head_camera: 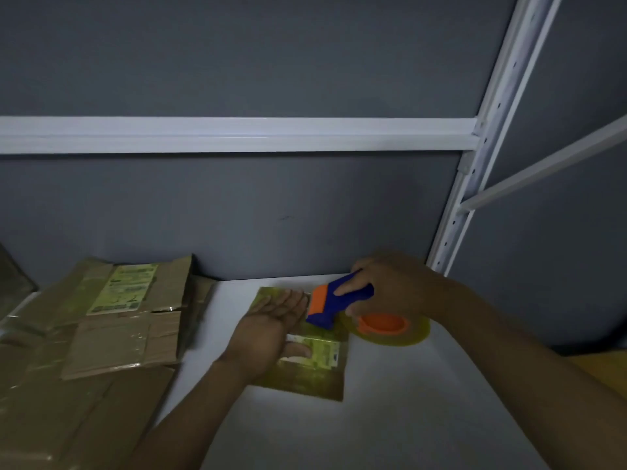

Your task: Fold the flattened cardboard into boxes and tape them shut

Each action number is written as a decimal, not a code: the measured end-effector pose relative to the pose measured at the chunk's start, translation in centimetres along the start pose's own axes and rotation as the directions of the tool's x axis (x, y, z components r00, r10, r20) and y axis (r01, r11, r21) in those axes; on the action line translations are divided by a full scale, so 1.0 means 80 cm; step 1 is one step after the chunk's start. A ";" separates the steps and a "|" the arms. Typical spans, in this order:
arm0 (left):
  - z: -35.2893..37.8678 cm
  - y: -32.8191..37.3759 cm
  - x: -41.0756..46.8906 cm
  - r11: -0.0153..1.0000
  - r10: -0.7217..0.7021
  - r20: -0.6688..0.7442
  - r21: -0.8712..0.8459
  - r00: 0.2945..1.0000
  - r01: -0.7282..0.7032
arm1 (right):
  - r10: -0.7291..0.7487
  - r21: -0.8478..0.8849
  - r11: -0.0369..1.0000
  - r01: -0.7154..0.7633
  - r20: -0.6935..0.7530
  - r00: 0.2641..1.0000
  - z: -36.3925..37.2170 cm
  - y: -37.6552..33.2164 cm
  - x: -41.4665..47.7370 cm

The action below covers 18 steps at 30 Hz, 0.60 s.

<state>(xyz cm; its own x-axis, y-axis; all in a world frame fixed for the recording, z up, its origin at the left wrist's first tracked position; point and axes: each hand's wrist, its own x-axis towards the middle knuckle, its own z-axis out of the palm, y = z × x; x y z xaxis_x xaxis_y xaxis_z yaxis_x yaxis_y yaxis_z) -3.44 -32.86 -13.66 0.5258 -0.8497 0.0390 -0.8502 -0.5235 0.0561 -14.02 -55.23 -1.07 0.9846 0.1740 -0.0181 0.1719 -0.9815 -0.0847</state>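
Observation:
A small brown cardboard box [314,378] with a green label lies on the white shelf surface [390,418]. My left hand [268,330] rests flat on its top, fingers straight and pointing away from me. My right hand [390,286] grips the blue handle of a tape dispenser [339,300] with an orange blade guard. The dispenser's nose sits at the box's far right corner, next to my left fingertips. Its roll of clear tape [386,325] on an orange hub hangs just right of the box.
A pile of flattened and taped cardboard boxes [101,334] fills the left side of the shelf. A grey wall stands behind, with a white shelf rail [237,134] across it and a white upright post [475,184] at the right.

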 end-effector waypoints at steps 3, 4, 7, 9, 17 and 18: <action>0.004 -0.014 0.000 1.000 0.016 -0.027 0.001 1.000 -0.016 | 0.022 0.079 0.997 -0.022 0.004 1.000 0.002 0.008 -0.022; 0.003 -0.018 0.002 1.000 0.005 -0.017 0.007 1.000 -0.005 | 0.041 0.106 0.994 -0.041 0.005 0.999 0.003 0.013 -0.032; 0.001 -0.027 0.006 1.000 0.000 0.021 0.019 1.000 0.000 | 0.121 0.131 0.984 -0.122 0.011 0.993 0.015 0.033 -0.060; -0.001 -0.028 0.008 0.999 0.013 0.015 0.039 1.000 -0.014 | 0.157 0.160 0.975 -0.155 -0.002 0.988 0.034 0.041 -0.071; -0.003 0.030 0.028 0.995 0.077 0.032 0.057 0.997 -0.078 | 0.184 0.342 0.927 -0.152 -0.064 0.981 0.091 0.032 -0.065; -0.004 0.033 0.031 0.996 0.068 0.013 0.059 0.998 -0.068 | 0.187 0.331 0.931 -0.155 -0.066 0.980 0.092 0.031 -0.063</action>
<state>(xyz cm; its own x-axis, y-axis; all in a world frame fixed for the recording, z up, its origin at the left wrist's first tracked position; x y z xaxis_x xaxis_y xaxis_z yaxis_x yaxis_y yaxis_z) -4.39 -36.32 -13.07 0.4667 -0.8839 0.0299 -0.8842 -0.4671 -0.0062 -18.80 -57.95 -8.48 0.9993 -0.0179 0.0322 -0.0032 -0.9139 -0.4059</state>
